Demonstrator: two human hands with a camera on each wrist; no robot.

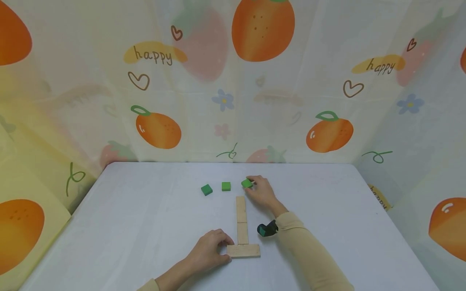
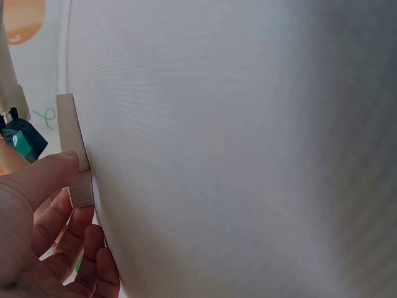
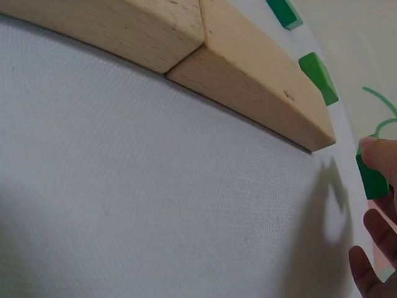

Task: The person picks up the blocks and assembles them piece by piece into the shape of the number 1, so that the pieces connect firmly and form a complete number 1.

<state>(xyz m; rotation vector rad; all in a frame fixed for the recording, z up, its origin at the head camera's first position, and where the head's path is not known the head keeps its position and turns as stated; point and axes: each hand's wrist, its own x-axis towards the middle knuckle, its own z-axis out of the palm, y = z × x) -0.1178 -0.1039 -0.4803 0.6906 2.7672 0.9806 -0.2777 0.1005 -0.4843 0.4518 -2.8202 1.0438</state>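
Note:
My right hand [image 1: 261,193] pinches a small green block [image 1: 246,183] between thumb and fingers toward the back of the table; in the right wrist view this green block [image 3: 372,177] is partly covered by the thumb. Two plain wooden blocks [image 1: 241,209] [image 1: 242,233] lie end to end in a line running away from me. Across their near end lies a third wooden block [image 1: 244,251], forming an upside-down T. My left hand [image 1: 207,249] holds the left end of this crosswise block, with the thumb [image 2: 59,171] on one side and fingers on the other.
To the left of the held block lie a bright green block [image 1: 226,186] and a darker green block [image 1: 206,189], spaced apart. A black wrist camera [image 1: 267,229] sits at the right sleeve. The white table [image 1: 145,210] ends at a fruit-printed curtain [image 1: 204,133].

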